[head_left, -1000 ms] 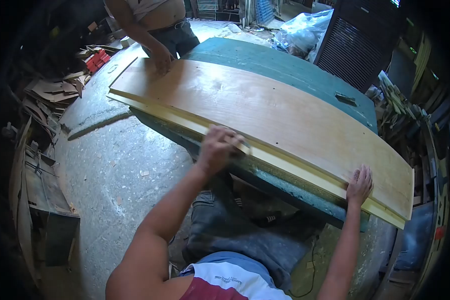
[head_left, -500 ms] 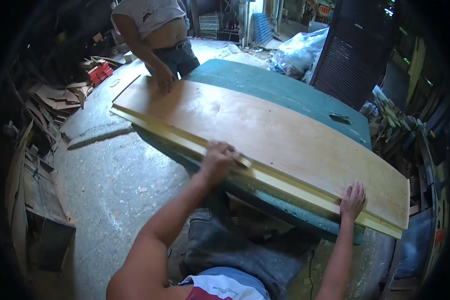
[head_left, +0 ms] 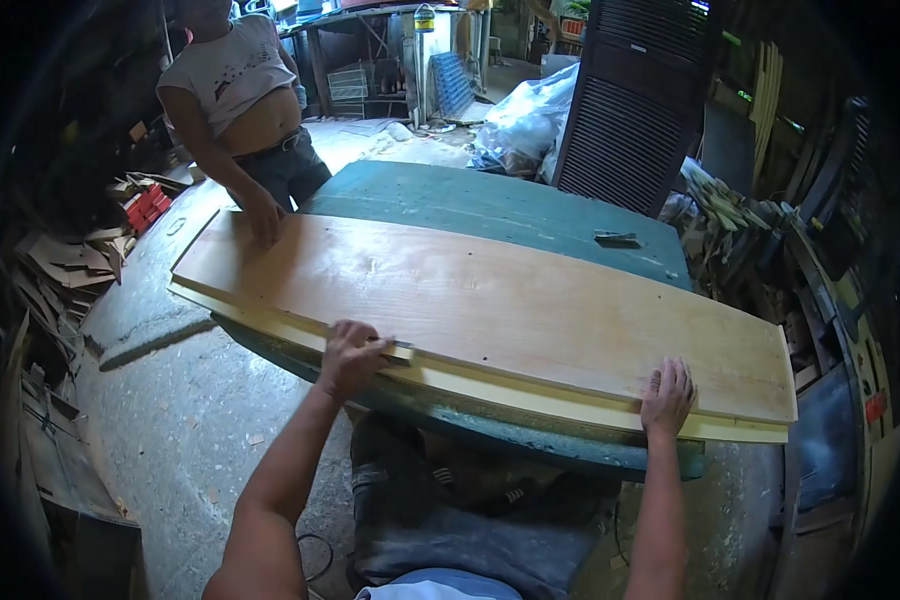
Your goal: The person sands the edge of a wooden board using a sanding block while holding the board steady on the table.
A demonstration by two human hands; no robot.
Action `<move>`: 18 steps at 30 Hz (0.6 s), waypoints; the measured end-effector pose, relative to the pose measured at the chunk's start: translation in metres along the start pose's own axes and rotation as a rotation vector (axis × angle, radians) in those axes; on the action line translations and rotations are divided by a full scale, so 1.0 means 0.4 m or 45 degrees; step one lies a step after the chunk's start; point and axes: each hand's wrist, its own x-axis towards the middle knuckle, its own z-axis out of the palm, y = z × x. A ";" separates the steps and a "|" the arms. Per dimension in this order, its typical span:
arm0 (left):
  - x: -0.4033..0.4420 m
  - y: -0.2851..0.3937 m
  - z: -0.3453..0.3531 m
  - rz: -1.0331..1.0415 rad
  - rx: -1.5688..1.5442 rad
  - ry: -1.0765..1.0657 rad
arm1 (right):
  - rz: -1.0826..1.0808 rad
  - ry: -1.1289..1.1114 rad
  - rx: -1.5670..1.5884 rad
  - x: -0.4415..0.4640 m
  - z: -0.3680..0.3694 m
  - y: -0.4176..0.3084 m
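A long light-brown wooden panel (head_left: 530, 310) lies flat, with a paler strip (head_left: 510, 386) along its near edge. My left hand (head_left: 350, 358) is closed around a small pale wooden block with a dark underside (head_left: 400, 352), which rests at this near edge, left of the panel's middle. Most of the block is hidden in the fingers. Farther right, my right hand (head_left: 668, 395) lies over the same edge, fingers stretched out on the panel's top, holding no tool.
The panel rests on a green table (head_left: 440, 190). Another person's hand (head_left: 263, 215) touches its far left end. A small dark object (head_left: 617, 239) lies on the table. Behind stand a dark louvred door (head_left: 630, 110) and plastic sheeting (head_left: 525, 120). Wood scraps (head_left: 720, 205) are piled right.
My left hand has slid the block a little to the left along the panel's near edge. My right hand stays at the edge. The camera view has tilted up and shifted right.
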 end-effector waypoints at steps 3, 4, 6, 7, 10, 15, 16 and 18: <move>0.027 0.149 0.046 0.117 -0.115 0.013 | -0.014 -0.023 -0.028 0.008 0.011 0.003; 0.036 0.176 0.093 0.227 -0.177 0.059 | 0.008 -0.040 -0.052 0.007 0.012 0.007; 0.083 0.272 0.095 0.181 -0.082 0.021 | -0.038 -0.050 -0.030 0.006 0.016 0.017; 0.091 0.272 0.100 0.156 -0.154 0.040 | -0.051 -0.035 -0.014 0.008 0.017 0.027; 0.057 0.160 0.062 0.140 -0.071 0.065 | -0.089 -0.034 -0.022 0.016 0.023 0.038; -0.081 -0.189 -0.049 -0.037 0.210 0.053 | -0.085 -0.030 -0.049 0.016 0.026 0.034; -0.087 -0.210 -0.065 -0.065 0.242 0.058 | -0.078 -0.030 -0.066 0.013 0.023 0.030; -0.083 -0.223 -0.077 -0.072 0.231 0.116 | -0.069 -0.015 -0.076 0.022 0.016 0.022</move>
